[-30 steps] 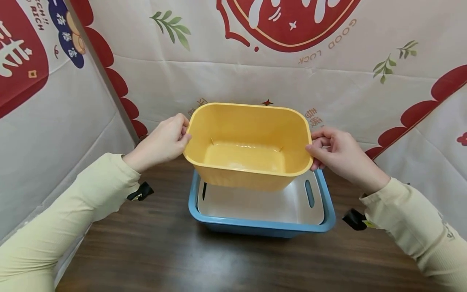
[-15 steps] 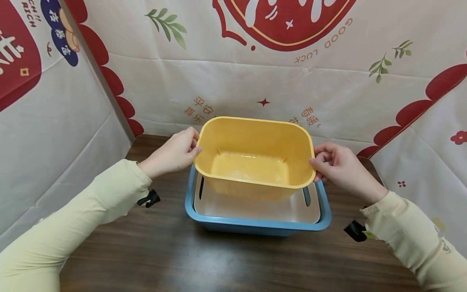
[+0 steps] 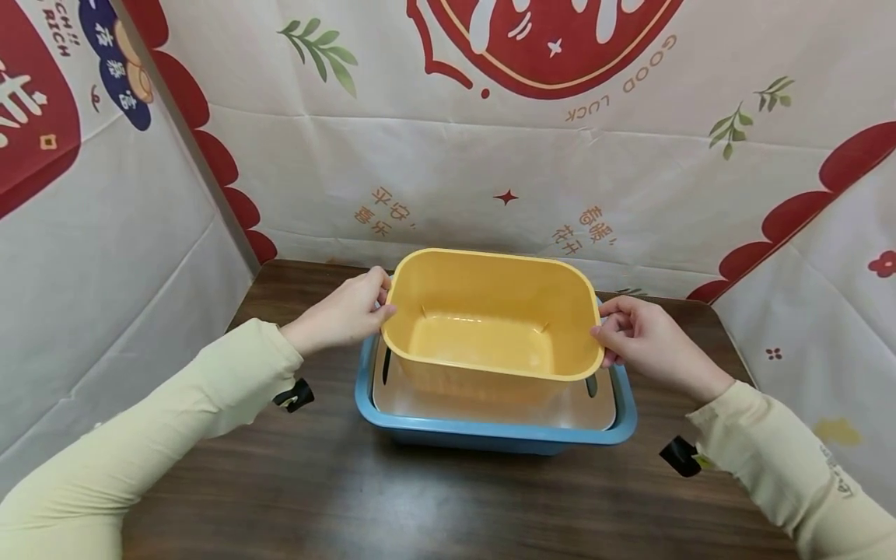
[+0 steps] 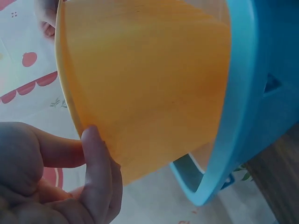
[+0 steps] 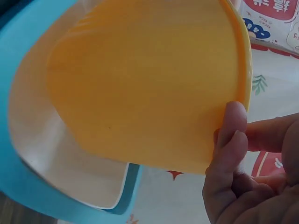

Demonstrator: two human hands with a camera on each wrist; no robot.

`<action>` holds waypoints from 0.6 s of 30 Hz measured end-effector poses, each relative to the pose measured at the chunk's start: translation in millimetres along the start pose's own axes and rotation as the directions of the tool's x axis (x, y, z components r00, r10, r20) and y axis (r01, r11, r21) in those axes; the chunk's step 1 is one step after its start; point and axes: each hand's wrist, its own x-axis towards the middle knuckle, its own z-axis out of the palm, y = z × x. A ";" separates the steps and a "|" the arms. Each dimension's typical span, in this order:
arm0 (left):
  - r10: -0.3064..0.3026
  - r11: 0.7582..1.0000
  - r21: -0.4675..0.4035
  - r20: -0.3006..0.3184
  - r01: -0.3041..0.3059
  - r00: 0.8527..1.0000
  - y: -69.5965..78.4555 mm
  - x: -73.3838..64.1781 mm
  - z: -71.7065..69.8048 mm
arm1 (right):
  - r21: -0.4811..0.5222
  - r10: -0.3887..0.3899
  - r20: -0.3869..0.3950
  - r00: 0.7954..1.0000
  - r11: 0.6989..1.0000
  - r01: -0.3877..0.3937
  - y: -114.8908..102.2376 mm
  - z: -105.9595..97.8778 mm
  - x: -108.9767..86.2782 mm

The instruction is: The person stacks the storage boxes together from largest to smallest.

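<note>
A yellow plastic bin (image 3: 483,342), oblong with rounded corners and nothing in it, is held level over a blue basin (image 3: 490,430). My left hand (image 3: 343,313) pinches its left rim between thumb and fingers. At the opposite end, my right hand (image 3: 640,338) pinches the right rim the same way. Inside the blue basin sits a white bin (image 3: 420,400) with slot handles at its ends. The left wrist view shows the yellow wall (image 4: 149,88) reaching down past the blue rim (image 4: 238,93). In the right wrist view its lower part overlaps the white interior (image 5: 42,121).
The basin stands on a dark wooden table (image 3: 392,505). Behind the table hangs a printed white cloth (image 3: 462,163), with more cloth panels to the left (image 3: 126,233) and right (image 3: 840,342). A black wrist strap piece (image 3: 680,456) hangs below the right sleeve.
Both hands have lowered the yellow bin toward the blue basin, keeping their grip on its rim. The head view shifted slightly at first. The blue basin has stayed put.
</note>
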 end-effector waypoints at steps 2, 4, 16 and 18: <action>-0.003 1.000 -0.018 0.023 0.003 1.000 -1.3 0.3 3.5 | 0.009 -0.002 0.007 1.000 1.000 0.002 3.2 2.1 0.7; -0.014 0.999 -0.035 0.052 0.016 0.999 -2.4 0.5 6.9 | 0.011 -0.003 0.016 1.000 1.000 0.003 6.4 4.1 1.9; -0.041 0.996 -0.068 0.153 0.052 0.987 -8.7 2.5 21.4 | 0.002 0.035 0.067 0.997 0.999 -0.035 20.7 11.2 5.0; -0.044 0.995 -0.077 0.169 0.058 0.985 -9.9 2.5 22.8 | 0.004 0.035 0.074 0.997 0.999 -0.035 22.8 12.3 5.5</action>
